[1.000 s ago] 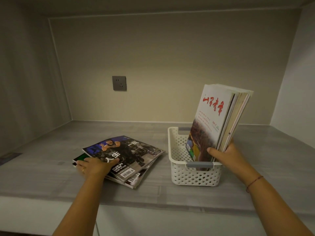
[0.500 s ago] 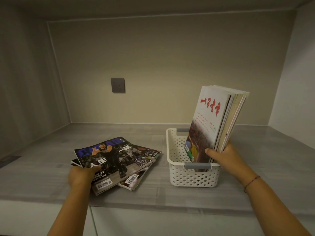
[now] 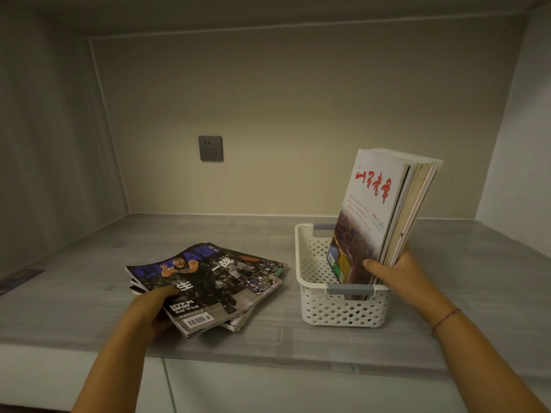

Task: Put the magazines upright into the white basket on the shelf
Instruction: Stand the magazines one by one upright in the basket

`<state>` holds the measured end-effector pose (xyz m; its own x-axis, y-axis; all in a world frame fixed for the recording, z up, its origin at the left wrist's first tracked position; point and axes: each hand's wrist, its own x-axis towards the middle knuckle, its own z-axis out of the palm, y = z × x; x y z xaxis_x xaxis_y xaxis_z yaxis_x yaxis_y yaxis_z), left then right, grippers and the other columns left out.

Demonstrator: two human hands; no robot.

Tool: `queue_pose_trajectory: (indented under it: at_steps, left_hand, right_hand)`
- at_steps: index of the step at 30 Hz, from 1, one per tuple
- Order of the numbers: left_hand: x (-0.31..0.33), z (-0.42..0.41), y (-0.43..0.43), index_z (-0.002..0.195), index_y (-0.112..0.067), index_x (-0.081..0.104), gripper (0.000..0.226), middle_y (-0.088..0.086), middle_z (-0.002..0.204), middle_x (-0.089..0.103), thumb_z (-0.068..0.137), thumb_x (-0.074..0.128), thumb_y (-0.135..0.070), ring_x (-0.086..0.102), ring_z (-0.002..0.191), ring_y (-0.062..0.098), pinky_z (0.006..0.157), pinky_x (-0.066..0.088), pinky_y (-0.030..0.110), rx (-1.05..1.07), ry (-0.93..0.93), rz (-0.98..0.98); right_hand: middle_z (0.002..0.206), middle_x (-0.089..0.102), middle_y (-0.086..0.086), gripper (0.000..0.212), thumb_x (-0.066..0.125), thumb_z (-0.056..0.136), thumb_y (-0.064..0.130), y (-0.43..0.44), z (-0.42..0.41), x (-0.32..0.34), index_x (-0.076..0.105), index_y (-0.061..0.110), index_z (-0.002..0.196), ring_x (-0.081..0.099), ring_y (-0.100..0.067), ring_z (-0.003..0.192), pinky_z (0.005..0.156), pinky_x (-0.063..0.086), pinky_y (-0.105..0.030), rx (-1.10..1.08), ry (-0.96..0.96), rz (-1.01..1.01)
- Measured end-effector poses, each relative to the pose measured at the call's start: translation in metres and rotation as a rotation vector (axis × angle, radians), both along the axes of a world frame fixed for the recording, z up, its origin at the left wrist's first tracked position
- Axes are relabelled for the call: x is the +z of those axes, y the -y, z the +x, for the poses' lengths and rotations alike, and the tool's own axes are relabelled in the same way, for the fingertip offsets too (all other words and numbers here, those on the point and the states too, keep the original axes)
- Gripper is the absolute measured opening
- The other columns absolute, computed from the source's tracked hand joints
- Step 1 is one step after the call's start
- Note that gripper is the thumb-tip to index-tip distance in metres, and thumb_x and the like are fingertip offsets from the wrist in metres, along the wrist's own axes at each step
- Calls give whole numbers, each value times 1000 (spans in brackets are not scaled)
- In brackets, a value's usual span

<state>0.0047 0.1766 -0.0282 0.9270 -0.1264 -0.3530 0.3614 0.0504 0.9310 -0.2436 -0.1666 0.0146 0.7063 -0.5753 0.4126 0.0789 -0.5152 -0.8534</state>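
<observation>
Head view: my left hand (image 3: 149,308), flat before, now pinches the top magazine (image 3: 205,281) near the front edge of the shelf (image 3: 74,293), next for the white basket (image 3: 337,311), where my right hand (image 3: 399,275) grips the upright magazines (image 3: 378,210).

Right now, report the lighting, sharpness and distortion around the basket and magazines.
Head view: dim, warm light, brightest on the back wall; the white perforated plastic basket and the upright white-covered magazines in the right hand are sharp; the dark basketball magazine in the left hand is legible; wide-angle stretch at frame edges.
</observation>
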Motion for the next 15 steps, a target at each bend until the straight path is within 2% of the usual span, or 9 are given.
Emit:
queue_pose_trajectory:
  at_steps: [3,6,8,11,15]
  left_hand:
    - [2,4,0,109,-2,51,27,20,84,63,87,64,-11,62,70,33,57,49,41,-21,5,-18]
    - [9,4,7,114,-1,52,26,19,86,64,90,59,-7,62,71,32,60,50,41,-35,84,-35]
    - [19,2,16,113,-3,52,24,17,85,64,90,56,-5,61,69,30,57,49,40,-15,184,-28]
    - [41,-7,31,113,-6,52,22,19,94,64,91,54,-4,62,73,33,67,52,43,11,324,4]
    - [74,-34,50,105,-19,55,14,4,86,65,93,54,-13,65,74,23,55,49,35,41,528,-18]
  right_hand:
    - [112,50,13,72,68,79,14,0,1,0,29,24,139,50,6,90,70,41,-10,4,0,3]
    - [107,49,19,72,68,78,14,0,1,-1,29,25,138,48,11,89,64,41,-2,-4,-6,-7]
    - [109,50,15,72,69,78,14,2,1,-1,31,24,138,48,10,88,57,42,1,-13,-13,-9]
    - [114,51,9,73,69,77,14,3,3,-2,31,22,139,49,9,88,57,41,1,-34,-15,-10]
    - [103,50,22,72,70,77,15,4,3,-4,32,24,137,47,13,85,54,39,4,-49,-10,-5]
